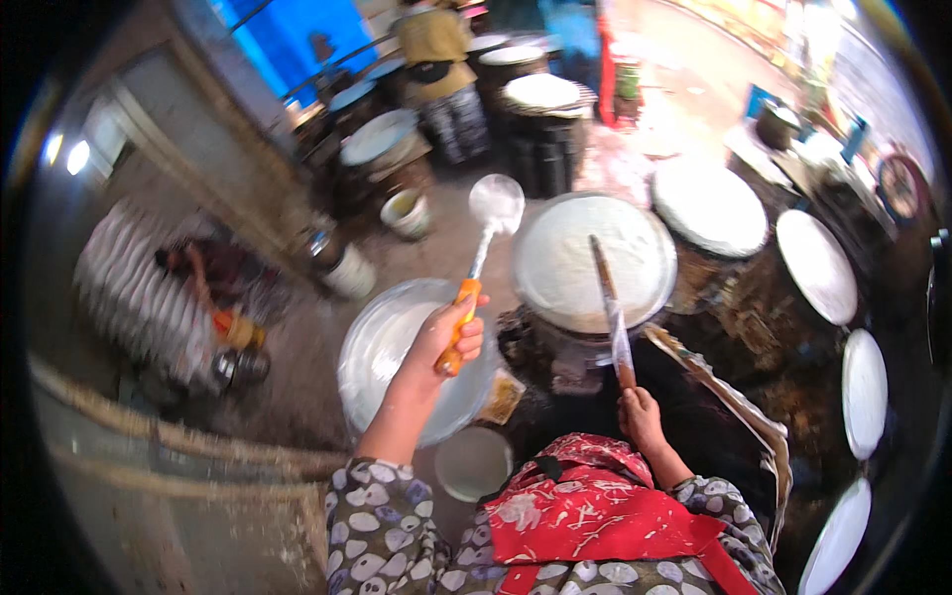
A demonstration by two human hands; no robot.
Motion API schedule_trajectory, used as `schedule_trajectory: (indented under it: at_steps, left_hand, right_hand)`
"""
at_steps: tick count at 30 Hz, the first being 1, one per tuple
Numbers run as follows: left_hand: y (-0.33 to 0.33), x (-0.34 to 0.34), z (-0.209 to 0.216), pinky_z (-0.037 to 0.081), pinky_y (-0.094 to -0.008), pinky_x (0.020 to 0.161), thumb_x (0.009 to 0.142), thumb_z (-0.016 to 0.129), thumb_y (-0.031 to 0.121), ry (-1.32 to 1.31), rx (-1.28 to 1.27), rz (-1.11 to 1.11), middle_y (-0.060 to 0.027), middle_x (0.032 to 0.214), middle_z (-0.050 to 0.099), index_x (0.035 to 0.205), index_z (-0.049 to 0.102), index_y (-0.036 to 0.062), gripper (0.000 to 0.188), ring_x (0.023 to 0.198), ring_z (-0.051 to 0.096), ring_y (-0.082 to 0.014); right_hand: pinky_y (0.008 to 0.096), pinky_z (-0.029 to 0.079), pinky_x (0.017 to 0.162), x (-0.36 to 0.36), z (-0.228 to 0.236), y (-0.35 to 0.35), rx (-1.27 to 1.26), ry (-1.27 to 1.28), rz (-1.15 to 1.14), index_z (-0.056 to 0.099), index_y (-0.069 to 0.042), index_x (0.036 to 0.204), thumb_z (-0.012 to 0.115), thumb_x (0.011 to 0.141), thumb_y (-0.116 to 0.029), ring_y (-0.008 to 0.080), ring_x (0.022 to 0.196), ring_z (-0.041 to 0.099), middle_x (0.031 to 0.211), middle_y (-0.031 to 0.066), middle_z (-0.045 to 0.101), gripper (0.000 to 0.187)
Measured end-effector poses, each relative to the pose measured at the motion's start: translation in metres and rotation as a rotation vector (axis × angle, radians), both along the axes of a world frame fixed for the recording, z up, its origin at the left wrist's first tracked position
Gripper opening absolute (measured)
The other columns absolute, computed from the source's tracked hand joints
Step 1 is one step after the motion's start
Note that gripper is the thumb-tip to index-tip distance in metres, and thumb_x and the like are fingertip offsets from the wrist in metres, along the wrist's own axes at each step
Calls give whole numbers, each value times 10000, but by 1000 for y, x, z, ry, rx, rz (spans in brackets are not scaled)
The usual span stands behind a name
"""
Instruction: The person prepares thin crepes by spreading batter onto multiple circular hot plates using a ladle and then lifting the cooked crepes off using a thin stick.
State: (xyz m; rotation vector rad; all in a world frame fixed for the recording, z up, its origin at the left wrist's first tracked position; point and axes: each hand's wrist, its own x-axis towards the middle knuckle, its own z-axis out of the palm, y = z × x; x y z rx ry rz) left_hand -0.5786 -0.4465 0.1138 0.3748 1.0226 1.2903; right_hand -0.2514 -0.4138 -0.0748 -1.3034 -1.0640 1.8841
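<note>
My left hand (444,337) is closed round the orange handle of a ladle (496,205), raised above a wide basin (349,372) of white liquid. White batter-like liquid coats the ladle's round bowl. In my right hand (643,416) is a long, flat wooden stick (612,312), whitened along its lower part. Its far end points over a round white steamer top (555,248), which has a pale layer spread on it. Whether the stick touches that surface I cannot tell. A smaller round vessel of greyish liquid (474,464) stands below the basin, close to my red apron (595,516).
Round white discs (709,206) line the right side. A white bucket (407,213) and covered drums (540,94) stand further back, near a person in a yellow top (433,45). At left, another person (223,273) is low beside a stack of whitish sacks (139,297).
</note>
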Motion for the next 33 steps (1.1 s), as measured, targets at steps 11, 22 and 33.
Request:
schedule_trajectory:
  at_steps: [11,22,33]
  left_hand:
    - [143,202,49,381,-220,393,994,338,284,-745,-81,-701,21,617,394,1257,395,-5,395,407,412,-58]
    - [294,502,13,353,-196,405,987,375,268,-712,-143,-1064,25,637,385,1203,422,-1,348,433,376,-44]
    - [366,612,-96,458,-345,468,839,581,178,1019,291,-1056,-102,653,552,1123,448,45,341,527,570,-219]
  right_hand:
    - [238,355,397,144,42,19,73,87,-463,460,-43,1046,447,931,-159,98,445,426,605,9,452,164]
    - [294,432,496,353,43,102,192,-288,-879,432,-63,1290,452,901,-145,130,524,515,656,44,539,397]
    - [446,441,839,364,19,167,135,-585,-938,451,-42,1280,454,903,-220,402,986,561,1086,244,587,417]
